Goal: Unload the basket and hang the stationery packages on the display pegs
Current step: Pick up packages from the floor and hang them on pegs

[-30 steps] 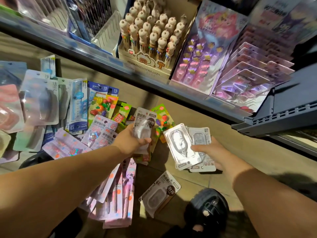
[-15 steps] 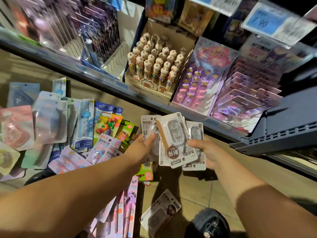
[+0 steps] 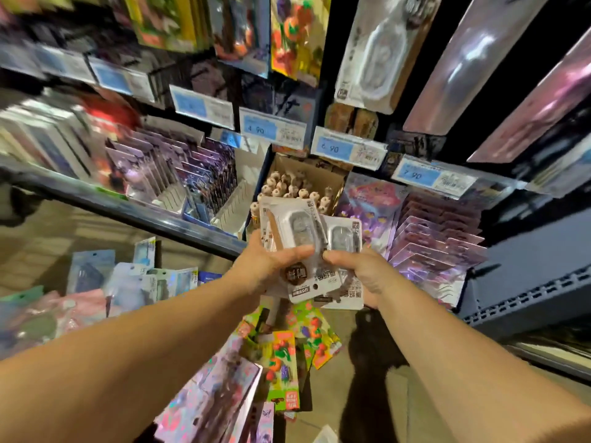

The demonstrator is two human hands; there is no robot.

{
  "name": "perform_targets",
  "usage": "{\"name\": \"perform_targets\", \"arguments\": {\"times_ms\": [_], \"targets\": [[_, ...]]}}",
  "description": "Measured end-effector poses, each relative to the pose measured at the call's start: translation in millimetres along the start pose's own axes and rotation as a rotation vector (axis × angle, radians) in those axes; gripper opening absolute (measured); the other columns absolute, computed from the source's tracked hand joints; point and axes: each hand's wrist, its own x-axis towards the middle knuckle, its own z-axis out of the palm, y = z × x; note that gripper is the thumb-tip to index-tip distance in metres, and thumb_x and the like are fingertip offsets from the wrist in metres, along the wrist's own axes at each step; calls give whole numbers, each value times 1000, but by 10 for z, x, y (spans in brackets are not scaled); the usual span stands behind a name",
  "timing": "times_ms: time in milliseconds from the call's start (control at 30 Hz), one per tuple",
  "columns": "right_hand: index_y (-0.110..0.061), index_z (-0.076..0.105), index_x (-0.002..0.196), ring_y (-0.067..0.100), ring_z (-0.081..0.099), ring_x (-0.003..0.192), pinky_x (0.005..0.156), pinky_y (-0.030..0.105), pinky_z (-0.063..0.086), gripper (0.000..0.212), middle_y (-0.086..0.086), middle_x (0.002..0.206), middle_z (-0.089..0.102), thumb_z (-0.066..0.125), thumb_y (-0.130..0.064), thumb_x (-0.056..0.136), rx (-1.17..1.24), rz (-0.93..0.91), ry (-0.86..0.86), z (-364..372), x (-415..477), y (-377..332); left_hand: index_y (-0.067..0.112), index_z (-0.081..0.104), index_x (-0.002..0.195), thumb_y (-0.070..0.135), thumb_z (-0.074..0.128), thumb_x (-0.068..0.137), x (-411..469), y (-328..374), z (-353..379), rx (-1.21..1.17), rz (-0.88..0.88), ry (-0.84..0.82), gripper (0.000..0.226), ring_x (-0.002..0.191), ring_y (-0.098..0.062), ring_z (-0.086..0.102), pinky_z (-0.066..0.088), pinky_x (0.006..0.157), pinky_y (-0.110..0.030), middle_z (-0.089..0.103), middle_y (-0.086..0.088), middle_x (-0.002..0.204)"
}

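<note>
Left price label (image 3: 259, 129): "4 90"; middle label (image 3: 331, 149): "6 90"; right label (image 3: 412, 176): "7 90". Packages (image 3: 299, 230): print illegible.

Blister packs (image 3: 297, 225): white card, brown stripe, grey window. Above them, price tags (image 3: 271, 127) blue and white. To their right, cards (image 3: 431, 238) pink-purple. Below them, fruit-print packs (image 3: 284, 356) green and orange.

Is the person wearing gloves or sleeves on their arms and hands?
No. The left forearm and right forearm are bare, no sleeves in view. The left hand and right hand wear no gloves; I see no watch or rings.
</note>
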Motion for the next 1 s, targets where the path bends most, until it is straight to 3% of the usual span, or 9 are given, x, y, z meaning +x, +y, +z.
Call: {"name": "perform_targets", "arguments": {"times_ms": [100, 233, 267, 367, 433, 533, 667, 833, 1000], "targets": [[-7, 51, 130, 34, 69, 101, 83, 55, 56, 122, 19, 115, 67, 99, -43, 23, -9, -86, -24, 183, -152, -351, 15, 59, 118, 17, 83, 71, -112, 415, -124, 65, 32, -40, 53, 76, -16, 74, 55, 55, -26, 77, -1, 89], [-9, 51, 121, 10, 72, 81, 57, 24, 57, 72, 8, 105, 69, 91, -18, 63, 4, -190, -88, 436, -455, -802, 5, 54, 127, 34, 94, 51, -306, 883, -328, 110, 99, -32, 91, 75, -25, 73, 56, 59, -32, 73, -14, 99], [-9, 50, 125, 12, 71, 88, 61, 23, 56, 81, 9, 112, 68, 94, -23, 59, -12, -219, -84, 478, -505, -870, 4, 54, 127, 36, 92, 50, -359, 981, -362, 101, 127, -28, 92, 77, -27, 73, 58, 63, -37, 73, -15, 101], [-10, 44, 137, 27, 64, 110, 86, 41, 55, 122, 9, 127, 62, 96, -50, 34, -21, -340, 34, 568, -634, -1041, 10, 59, 123, 33, 86, 55, -487, 1186, -426, 24, 236, 51, 77, 90, -29, 73, 60, 70, -38, 74, -13, 105], [-14, 50, 129, 27, 67, 103, 89, 47, 54, 105, 8, 119, 67, 93, -44, 38, 36, -399, 62, 545, -719, -1121, 11, 59, 124, 32, 84, 55, -522, 1226, -444, -27, 284, 104, 77, 91, -30, 73, 57, 67, -36, 74, -14, 106], [-15, 55, 121, 26, 70, 90, 75, 46, 57, 82, 11, 109, 71, 89, -28, 47, 83, -396, 16, 485, -769, -1130, 12, 54, 128, 31, 91, 54, -546, 1216, -445, -50, 261, 91, 85, 90, -33, 73, 57, 69, -40, 72, -16, 108], [-16, 43, 135, 34, 67, 103, 92, 63, 49, 110, 13, 115, 68, 96, -27, 39, 101, -390, 4, 442, -819, -1136, 18, 45, 128, 33, 93, 51, -561, 1263, -445, -5, 240, 80, 92, 87, -29, 74, 59, 73, -43, 69, -14, 112], [-18, 38, 135, 34, 69, 97, 93, 59, 51, 98, 15, 114, 68, 89, -9, 52, 147, -401, 8, 364, -817, -1149, 23, 46, 116, 23, 85, 66, -534, 1267, -494, 23, 230, 86, 63, 86, -27, 73, 59, 71, -41, 68, -10, 107], [-11, 50, 129, 37, 70, 96, 80, 53, 58, 86, 19, 110, 71, 85, -12, 51, 154, -404, -89, 381, -791, -1198, 17, 43, 127, 28, 88, 52, -468, 1241, -467, 24, 217, 37, 88, 85, -28, 74, 60, 73, -43, 69, -13, 110]]}}
